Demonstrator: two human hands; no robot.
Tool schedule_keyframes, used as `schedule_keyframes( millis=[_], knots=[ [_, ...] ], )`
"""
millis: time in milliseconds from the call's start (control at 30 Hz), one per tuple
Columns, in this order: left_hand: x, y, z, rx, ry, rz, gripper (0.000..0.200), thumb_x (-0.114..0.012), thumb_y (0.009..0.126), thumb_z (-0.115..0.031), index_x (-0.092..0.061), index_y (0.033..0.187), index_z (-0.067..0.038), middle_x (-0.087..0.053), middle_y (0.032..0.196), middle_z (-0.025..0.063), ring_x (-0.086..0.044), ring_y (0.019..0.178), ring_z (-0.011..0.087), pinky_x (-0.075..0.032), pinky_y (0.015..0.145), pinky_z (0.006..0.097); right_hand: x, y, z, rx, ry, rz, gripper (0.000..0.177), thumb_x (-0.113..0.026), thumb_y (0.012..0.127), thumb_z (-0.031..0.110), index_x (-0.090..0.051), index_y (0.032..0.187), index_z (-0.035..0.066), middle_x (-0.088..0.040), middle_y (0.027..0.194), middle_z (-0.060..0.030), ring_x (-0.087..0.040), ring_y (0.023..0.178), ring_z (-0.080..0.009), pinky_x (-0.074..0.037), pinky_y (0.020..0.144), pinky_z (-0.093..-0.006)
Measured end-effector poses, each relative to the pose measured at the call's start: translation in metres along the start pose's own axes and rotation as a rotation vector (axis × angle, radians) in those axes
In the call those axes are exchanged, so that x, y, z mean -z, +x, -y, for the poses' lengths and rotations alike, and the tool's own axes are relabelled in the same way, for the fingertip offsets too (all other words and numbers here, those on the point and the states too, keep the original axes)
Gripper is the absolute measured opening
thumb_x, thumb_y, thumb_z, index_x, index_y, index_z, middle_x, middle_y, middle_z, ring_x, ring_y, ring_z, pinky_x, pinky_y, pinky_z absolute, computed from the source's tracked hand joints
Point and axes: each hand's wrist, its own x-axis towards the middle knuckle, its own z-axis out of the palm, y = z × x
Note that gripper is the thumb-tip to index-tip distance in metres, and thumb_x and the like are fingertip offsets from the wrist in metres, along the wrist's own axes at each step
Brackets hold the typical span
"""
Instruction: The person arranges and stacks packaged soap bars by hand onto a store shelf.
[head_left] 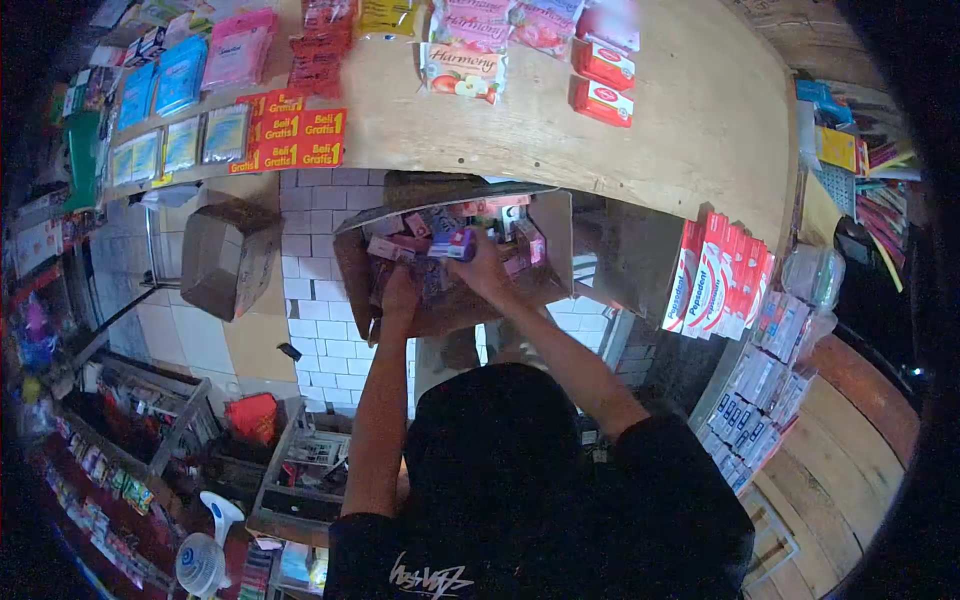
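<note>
An open cardboard box full of small packets and cartons stands below the wooden counter's edge. Inside it, my right hand is closed on a purple and white packet. My left hand reaches in beside it, its fingers against a pale pink carton; the fingertips are too dim to tell whether they grip it. More pink and white cartons lie at the box's right side.
Soap packs, red soap boxes and sachets lie on the wooden counter. Red toothpaste boxes stand right. An empty cardboard box is at the left, above drawers and a white fan.
</note>
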Motion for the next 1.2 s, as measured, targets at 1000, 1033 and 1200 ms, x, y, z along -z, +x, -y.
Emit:
schedule_keyframes(
  millis=[1000,1033,1200],
  knots=[
    [0.001,-0.032,-0.032,-0.059,-0.011,0.044,0.034,-0.058,0.089,-0.027,-0.058,0.112,-0.003,-0.064,0.106,0.0230,-0.060,0.100,0.0435,-0.046,0.086,0.0499,-0.051,0.038,-0.137,-0.027,-0.778,0.284,0.035,-0.052,0.086,0.019,-0.057,0.117,0.004,-0.064,0.094,-0.0182,-0.064,0.086,-0.0351,-0.050,0.075,-0.0532],
    [0.000,-0.031,-0.035,-0.063,-0.009,0.051,0.035,-0.059,0.089,-0.027,-0.057,0.115,-0.003,-0.064,0.107,0.0233,-0.059,0.100,0.0443,-0.046,0.086,0.0501,-0.042,0.039,-0.127,-0.058,-0.772,0.326,0.034,-0.053,0.086,0.020,-0.057,0.116,0.004,-0.065,0.094,-0.0183,-0.064,0.086,-0.0352,-0.050,0.075,-0.0532],
    [0.018,-0.031,-0.076,-0.002,-0.168,0.072,0.047,-0.058,0.091,-0.033,-0.051,0.127,-0.004,-0.062,0.114,0.0238,-0.058,0.107,0.0436,-0.045,0.091,0.0474,0.011,0.024,-0.060,-0.034,-0.688,0.335,0.035,-0.057,0.088,0.026,-0.058,0.116,0.005,-0.066,0.102,-0.0194,-0.064,0.088,-0.0368,-0.052,0.077,-0.0500]
  ],
)
